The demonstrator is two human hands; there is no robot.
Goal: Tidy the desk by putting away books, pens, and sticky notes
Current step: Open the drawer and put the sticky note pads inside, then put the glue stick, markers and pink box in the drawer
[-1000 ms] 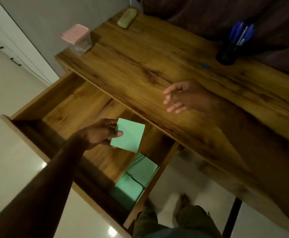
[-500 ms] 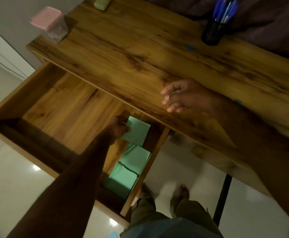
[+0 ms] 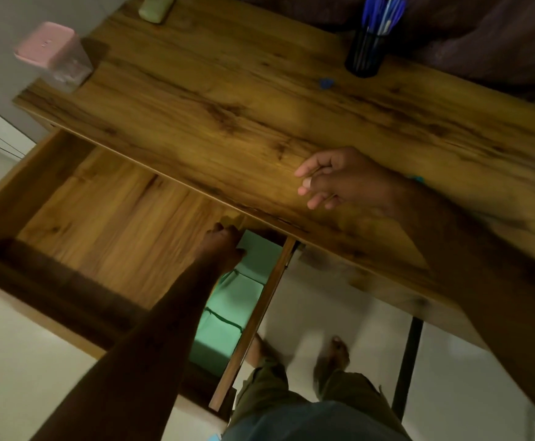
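My left hand point(image 3: 223, 249) is inside the open wooden drawer point(image 3: 107, 218), gripping a green sticky note pad point(image 3: 259, 254) at the drawer's right back corner, partly under the desk top. Two more green pads point(image 3: 228, 316) lie in a row along the drawer's right side. My right hand point(image 3: 339, 179) hovers over the desk top point(image 3: 228, 106) near its front edge, fingers loosely apart and empty. A black cup of blue pens point(image 3: 368, 49) stands at the back of the desk.
A pink-lidded clear container point(image 3: 54, 57) sits on the desk's left end, a pale green case point(image 3: 156, 7) at the back edge, a small blue cap point(image 3: 326, 83) near the pen cup. A black desk leg point(image 3: 407, 361) and my feet are below.
My left hand has carried the green pad down and to the right, from above the drawer into its back right corner. The right hand has barely shifted.
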